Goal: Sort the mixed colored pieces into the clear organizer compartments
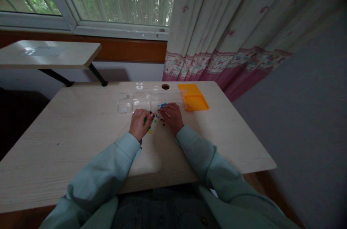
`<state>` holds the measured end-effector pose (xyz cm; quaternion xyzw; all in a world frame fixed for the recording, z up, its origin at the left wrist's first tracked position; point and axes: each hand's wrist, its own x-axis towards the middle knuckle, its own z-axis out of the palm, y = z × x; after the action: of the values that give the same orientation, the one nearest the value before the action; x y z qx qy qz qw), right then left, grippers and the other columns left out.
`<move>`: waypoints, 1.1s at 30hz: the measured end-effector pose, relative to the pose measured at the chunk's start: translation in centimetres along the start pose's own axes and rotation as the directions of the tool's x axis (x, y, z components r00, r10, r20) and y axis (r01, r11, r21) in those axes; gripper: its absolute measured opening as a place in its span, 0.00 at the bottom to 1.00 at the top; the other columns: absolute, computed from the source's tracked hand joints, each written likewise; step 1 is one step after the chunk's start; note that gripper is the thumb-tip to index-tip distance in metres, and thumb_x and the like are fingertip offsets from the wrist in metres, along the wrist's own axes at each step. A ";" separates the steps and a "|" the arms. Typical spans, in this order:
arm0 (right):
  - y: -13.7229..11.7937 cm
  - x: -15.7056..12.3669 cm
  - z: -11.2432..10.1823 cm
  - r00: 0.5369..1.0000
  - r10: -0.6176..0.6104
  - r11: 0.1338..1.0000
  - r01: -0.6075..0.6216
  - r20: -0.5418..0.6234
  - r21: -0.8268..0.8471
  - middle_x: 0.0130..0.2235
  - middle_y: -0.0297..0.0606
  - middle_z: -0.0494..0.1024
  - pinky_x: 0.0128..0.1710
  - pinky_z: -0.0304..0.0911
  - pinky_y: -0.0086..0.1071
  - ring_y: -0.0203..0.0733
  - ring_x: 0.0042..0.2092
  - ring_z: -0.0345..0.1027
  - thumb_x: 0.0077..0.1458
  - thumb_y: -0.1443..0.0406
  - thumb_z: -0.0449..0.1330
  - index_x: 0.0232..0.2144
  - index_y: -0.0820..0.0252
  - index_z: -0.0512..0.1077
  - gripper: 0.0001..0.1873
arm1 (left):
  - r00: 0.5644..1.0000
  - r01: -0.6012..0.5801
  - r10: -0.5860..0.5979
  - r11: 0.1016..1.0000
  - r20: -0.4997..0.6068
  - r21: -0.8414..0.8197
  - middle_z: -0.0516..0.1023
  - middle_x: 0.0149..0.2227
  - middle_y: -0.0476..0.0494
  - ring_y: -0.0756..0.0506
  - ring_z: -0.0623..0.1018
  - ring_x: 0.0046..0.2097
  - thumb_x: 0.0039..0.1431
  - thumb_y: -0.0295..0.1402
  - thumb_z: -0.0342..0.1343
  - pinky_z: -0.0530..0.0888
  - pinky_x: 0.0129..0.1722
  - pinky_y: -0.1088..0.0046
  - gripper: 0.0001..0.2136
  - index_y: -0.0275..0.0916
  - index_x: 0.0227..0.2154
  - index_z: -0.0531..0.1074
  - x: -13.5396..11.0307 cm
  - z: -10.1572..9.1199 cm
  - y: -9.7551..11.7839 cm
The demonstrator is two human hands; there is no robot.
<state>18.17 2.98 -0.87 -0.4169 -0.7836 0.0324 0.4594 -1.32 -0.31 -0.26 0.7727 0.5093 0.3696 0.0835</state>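
Observation:
My left hand [140, 123] rests on the pale wooden table [81, 131], fingers curled over small coloured beads [155, 120], with a green bit showing under its fingertips. My right hand [172, 115] lies just to the right, fingers pressed together at the beads; what it pinches is too small to name. Green, yellow, black and blue beads lie scattered between and below both hands. A clear plastic compartment box [141, 100] sits just beyond the hands, with blue beads [162, 105] in one cell near my right fingertips.
An orange lid [193, 101] lies right of the clear box. A round cable hole [165, 86] sits at the table's far edge. A second small table [48, 53] stands at the back left under the window. A curtain [230, 34] hangs at the right.

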 end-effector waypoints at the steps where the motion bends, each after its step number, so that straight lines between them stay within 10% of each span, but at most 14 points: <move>1: 0.3 0.1 -0.1 0.998 0.053 0.998 -0.054 -0.042 -0.018 0.34 0.37 0.78 0.48 0.61 0.39 0.42 0.43 0.67 0.57 0.59 0.61 0.34 0.54 0.79 0.08 | 1.000 0.011 -0.011 1.000 -0.004 0.004 0.70 0.31 0.44 0.43 0.68 0.38 0.65 0.38 0.46 0.64 0.40 0.65 0.12 0.40 0.28 0.68 0.0 0.0 0.0; 8: 2.0 0.4 -0.8 0.960 0.240 0.950 -0.263 -0.143 -0.166 0.37 0.39 0.76 0.52 0.57 0.42 0.45 0.45 0.65 0.57 0.58 0.60 0.34 0.54 0.79 0.09 | 0.999 0.035 -0.035 0.999 -0.011 0.008 0.70 0.31 0.43 0.43 0.67 0.38 0.65 0.38 0.46 0.64 0.40 0.64 0.13 0.39 0.28 0.69 0.0 -0.2 0.2; 33: 1.8 0.3 -0.5 0.967 0.254 0.945 -0.253 -0.023 -0.207 0.37 0.40 0.76 0.50 0.57 0.41 0.46 0.45 0.64 0.59 0.60 0.58 0.33 0.56 0.78 0.10 | 0.967 -0.179 0.143 0.971 0.213 0.158 0.70 0.47 0.39 0.37 0.65 0.51 0.58 0.38 0.56 0.63 0.50 0.55 0.16 0.46 0.49 0.72 -0.4 0.4 0.5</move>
<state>19.59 4.23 -1.14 -0.5600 -0.7234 0.0097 0.4037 -0.76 -0.80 -0.47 0.8491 0.4643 0.2493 0.0351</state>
